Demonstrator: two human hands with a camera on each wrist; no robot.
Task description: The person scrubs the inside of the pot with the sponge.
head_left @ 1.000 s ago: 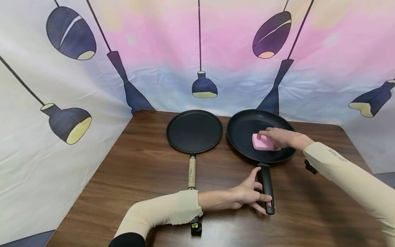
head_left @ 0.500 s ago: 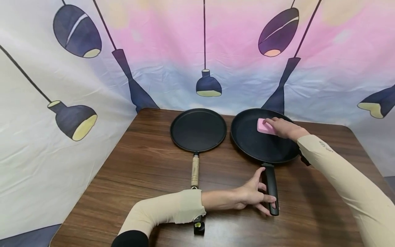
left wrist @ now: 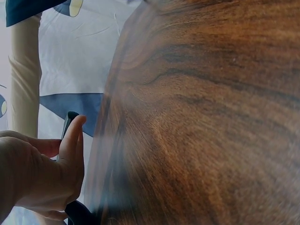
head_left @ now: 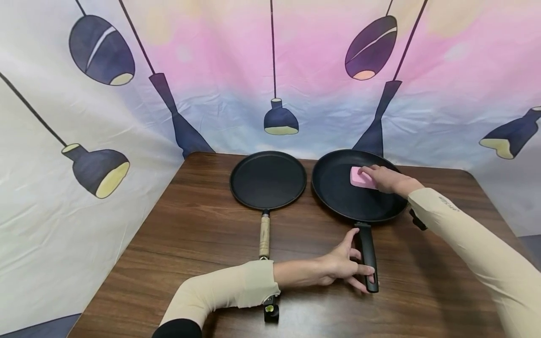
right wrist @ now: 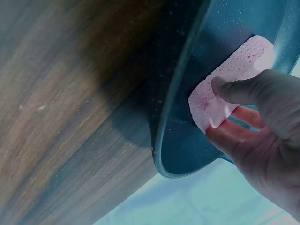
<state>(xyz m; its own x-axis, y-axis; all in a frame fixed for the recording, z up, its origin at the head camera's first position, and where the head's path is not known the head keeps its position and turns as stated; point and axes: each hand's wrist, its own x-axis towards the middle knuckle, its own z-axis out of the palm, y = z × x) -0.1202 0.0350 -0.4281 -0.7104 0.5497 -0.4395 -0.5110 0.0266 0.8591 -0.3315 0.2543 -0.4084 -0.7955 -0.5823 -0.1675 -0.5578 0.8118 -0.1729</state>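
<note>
A pink sponge (head_left: 361,178) lies against the inside of a black frying pan (head_left: 338,197) at the table's back right. My right hand (head_left: 386,179) grips the sponge; in the right wrist view the thumb presses one side of the sponge (right wrist: 234,72) and the fingers curl round the other. The pan's black handle (head_left: 368,253) points toward me. My left hand (head_left: 340,264) holds this handle from its left side, with thumb and fingers spread along it. In the left wrist view, the left hand (left wrist: 47,173) covers most of the handle.
Left of the frying pan lies a flat black crepe pan (head_left: 268,180) with a wooden handle (head_left: 264,234). My left forearm crosses over the end of that handle. The brown wooden table (head_left: 177,244) meets a printed cloth backdrop (head_left: 211,61) at its back edge.
My right hand has slid the sponge from the pan's middle toward its far side, then slightly back. The left hand keeps its hold on the handle.
</note>
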